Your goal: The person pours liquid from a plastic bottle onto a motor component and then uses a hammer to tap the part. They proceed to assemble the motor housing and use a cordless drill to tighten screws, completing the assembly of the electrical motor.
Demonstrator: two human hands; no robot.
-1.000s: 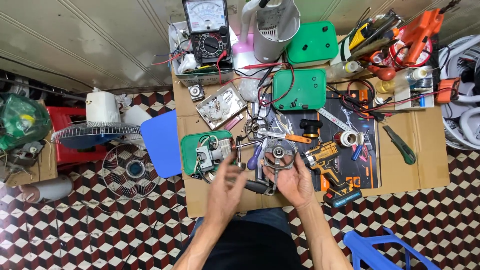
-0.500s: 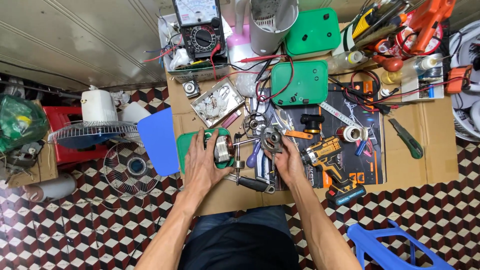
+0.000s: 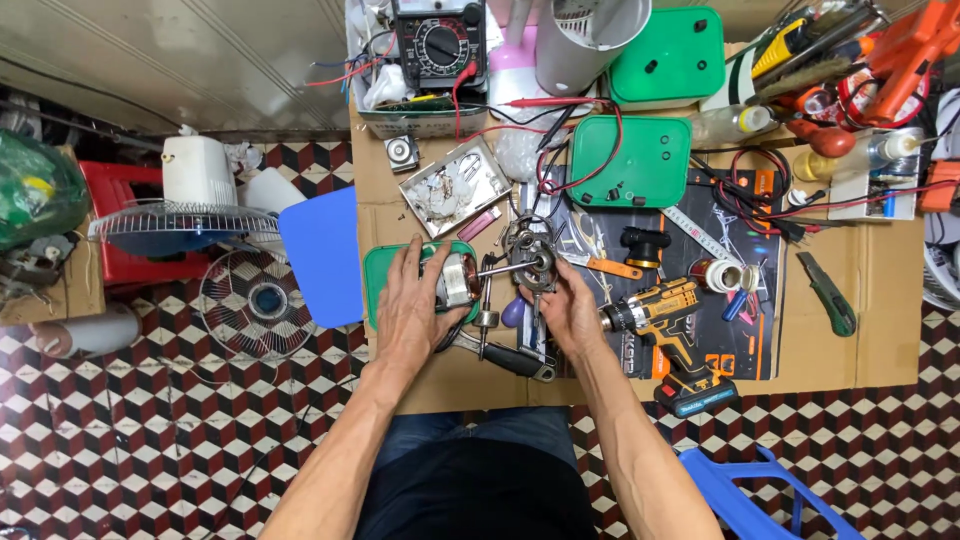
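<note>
Gripping the fan motor point(image 3: 455, 280) over the green tray point(image 3: 375, 270) near the table's front edge, my left hand point(image 3: 415, 305) curls its fingers around the winding; my right hand point(image 3: 570, 305) pinches the metal end bracket point(image 3: 530, 262); I judge the motor heavy and rigid, its copper wire fragile, best held by the steel core; silvery laminations, copper-brown coil.

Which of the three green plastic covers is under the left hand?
The nearest green cover, at the table's front edge, under the left hand and motor. The other two lie bare farther back.
</note>
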